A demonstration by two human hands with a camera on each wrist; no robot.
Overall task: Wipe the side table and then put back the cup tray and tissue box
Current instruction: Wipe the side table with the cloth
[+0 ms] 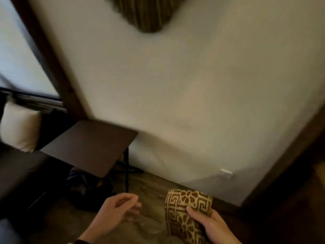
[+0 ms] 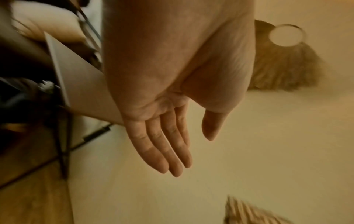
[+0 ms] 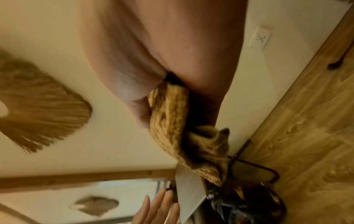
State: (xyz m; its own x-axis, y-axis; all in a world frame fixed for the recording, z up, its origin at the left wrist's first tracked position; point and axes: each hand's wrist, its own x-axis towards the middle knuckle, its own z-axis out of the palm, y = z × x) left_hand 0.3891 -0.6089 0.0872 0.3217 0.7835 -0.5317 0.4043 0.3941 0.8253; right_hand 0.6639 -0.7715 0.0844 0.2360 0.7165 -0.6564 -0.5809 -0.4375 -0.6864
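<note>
The dark brown side table (image 1: 91,147) stands bare against the wall, left of centre; its top also shows in the left wrist view (image 2: 80,84) and the right wrist view (image 3: 189,195). My right hand (image 1: 211,226) grips a folded brown-and-cream patterned cloth (image 1: 186,212) low in the head view, to the right of the table and nearer to me; the cloth (image 3: 172,121) bunches out of that fist. My left hand (image 1: 121,212) hovers beside it with relaxed fingers (image 2: 162,151), holding nothing. No cup tray or tissue box is in view.
A cream wall (image 1: 193,85) runs behind the table, with a woven hanging (image 1: 147,13) up high and a socket (image 1: 226,172) low down. A pale cushion (image 1: 19,125) lies on a dark seat at left. Dark bags (image 1: 84,184) sit under the table on the wooden floor (image 1: 151,189).
</note>
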